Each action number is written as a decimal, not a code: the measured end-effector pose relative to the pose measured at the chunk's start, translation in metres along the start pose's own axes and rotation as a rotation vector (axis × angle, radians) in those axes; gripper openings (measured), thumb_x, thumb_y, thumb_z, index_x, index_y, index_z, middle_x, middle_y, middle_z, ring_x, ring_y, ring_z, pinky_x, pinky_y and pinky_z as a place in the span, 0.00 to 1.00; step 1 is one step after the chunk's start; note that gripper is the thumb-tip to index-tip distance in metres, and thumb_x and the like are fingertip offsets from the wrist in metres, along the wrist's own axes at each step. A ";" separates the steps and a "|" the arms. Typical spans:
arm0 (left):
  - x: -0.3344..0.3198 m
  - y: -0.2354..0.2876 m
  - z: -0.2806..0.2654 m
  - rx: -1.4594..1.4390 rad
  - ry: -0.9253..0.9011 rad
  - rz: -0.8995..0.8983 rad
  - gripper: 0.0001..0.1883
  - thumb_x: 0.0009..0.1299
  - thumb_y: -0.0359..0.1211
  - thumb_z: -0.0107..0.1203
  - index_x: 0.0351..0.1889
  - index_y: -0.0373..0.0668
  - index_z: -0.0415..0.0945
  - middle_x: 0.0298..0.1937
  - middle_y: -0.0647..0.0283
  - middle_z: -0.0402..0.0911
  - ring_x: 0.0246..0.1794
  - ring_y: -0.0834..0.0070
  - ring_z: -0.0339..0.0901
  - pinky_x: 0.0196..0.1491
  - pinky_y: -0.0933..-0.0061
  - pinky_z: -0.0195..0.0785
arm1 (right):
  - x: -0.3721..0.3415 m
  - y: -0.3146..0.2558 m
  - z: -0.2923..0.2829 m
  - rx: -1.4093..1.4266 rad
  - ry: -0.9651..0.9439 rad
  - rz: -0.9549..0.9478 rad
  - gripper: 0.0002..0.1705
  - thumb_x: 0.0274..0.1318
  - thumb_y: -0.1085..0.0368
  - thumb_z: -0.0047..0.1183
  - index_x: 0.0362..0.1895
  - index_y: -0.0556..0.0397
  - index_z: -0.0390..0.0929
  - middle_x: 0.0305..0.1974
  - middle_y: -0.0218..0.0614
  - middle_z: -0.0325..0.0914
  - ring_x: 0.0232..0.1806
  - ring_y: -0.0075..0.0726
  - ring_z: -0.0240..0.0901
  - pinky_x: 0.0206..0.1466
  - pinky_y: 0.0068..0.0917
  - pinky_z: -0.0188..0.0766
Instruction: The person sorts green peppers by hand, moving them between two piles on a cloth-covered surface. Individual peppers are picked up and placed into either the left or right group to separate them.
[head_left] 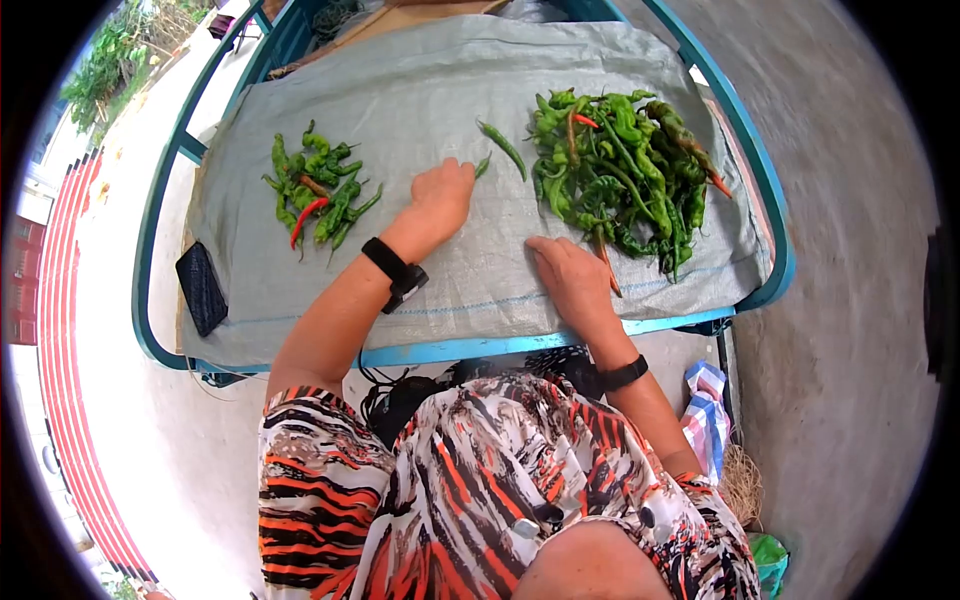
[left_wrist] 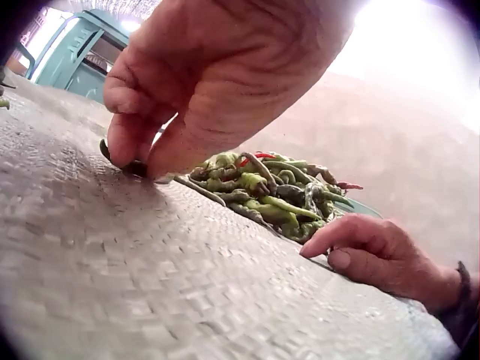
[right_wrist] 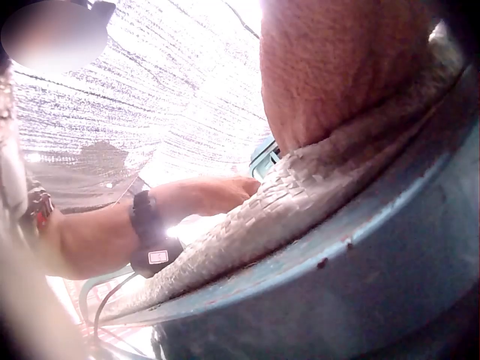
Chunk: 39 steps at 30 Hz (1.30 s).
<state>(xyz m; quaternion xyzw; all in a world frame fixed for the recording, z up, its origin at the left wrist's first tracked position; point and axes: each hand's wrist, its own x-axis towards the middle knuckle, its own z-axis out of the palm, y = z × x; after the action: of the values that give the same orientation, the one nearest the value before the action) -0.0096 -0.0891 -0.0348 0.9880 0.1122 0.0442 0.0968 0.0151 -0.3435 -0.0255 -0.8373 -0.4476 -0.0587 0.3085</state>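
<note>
Orange, black and white patterned top point(head_left: 470, 480), short sleeves point(head_left: 320, 480), black wrist straps point(head_left: 625, 374), boxy dark device point(head_left: 405, 288)

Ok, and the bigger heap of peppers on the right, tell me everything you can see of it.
The bigger heap of peppers is a loose, tangled mound, mostly green and glossy, many wrinkled and twisted. A bright red pepper shows near its far edge, a red tip juts out at the right, and a brownish pepper sticks out at the near edge. It lies on a grey woven sheet; the right hand rests close beside it, contact unclear.
</note>
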 end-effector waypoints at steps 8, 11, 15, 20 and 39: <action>-0.041 -0.020 -0.040 -0.115 0.053 -0.040 0.16 0.62 0.28 0.53 0.49 0.41 0.73 0.46 0.48 0.79 0.47 0.47 0.78 0.47 0.49 0.71 | 0.000 0.001 0.001 -0.008 0.017 -0.007 0.11 0.56 0.68 0.58 0.44 0.46 0.80 0.29 0.37 0.76 0.31 0.47 0.78 0.33 0.41 0.73; -0.059 -0.052 -0.065 -0.023 0.077 -0.147 0.18 0.62 0.28 0.54 0.51 0.41 0.72 0.48 0.47 0.78 0.48 0.47 0.77 0.47 0.49 0.71 | 0.000 0.000 0.000 -0.011 0.020 0.004 0.09 0.58 0.67 0.58 0.43 0.45 0.82 0.29 0.37 0.77 0.31 0.46 0.78 0.34 0.40 0.73; -0.077 -0.100 -0.078 0.276 0.198 -0.361 0.14 0.64 0.29 0.54 0.48 0.42 0.72 0.46 0.49 0.78 0.39 0.48 0.80 0.41 0.50 0.74 | 0.000 0.002 0.002 0.007 0.043 -0.007 0.10 0.57 0.67 0.59 0.44 0.44 0.82 0.30 0.36 0.78 0.31 0.46 0.78 0.34 0.40 0.74; -0.082 -0.071 -0.106 0.129 0.164 -0.289 0.17 0.65 0.33 0.57 0.52 0.43 0.74 0.49 0.52 0.77 0.47 0.52 0.79 0.48 0.55 0.72 | -0.001 -0.002 0.000 -0.032 -0.005 0.065 0.11 0.57 0.67 0.59 0.45 0.44 0.82 0.36 0.36 0.78 0.32 0.48 0.79 0.35 0.41 0.75; 0.063 0.026 -0.001 -0.142 -0.089 0.311 0.21 0.69 0.22 0.42 0.60 0.45 0.71 0.59 0.55 0.72 0.53 0.51 0.77 0.52 0.52 0.73 | 0.000 0.003 0.001 0.012 0.029 0.006 0.13 0.58 0.69 0.55 0.48 0.44 0.80 0.52 0.32 0.80 0.40 0.47 0.81 0.41 0.39 0.79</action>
<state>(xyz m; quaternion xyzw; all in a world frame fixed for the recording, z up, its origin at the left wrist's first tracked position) 0.0565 -0.0989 -0.0244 0.9851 -0.0496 0.0226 0.1631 0.0171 -0.3437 -0.0277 -0.8358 -0.4408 -0.0672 0.3205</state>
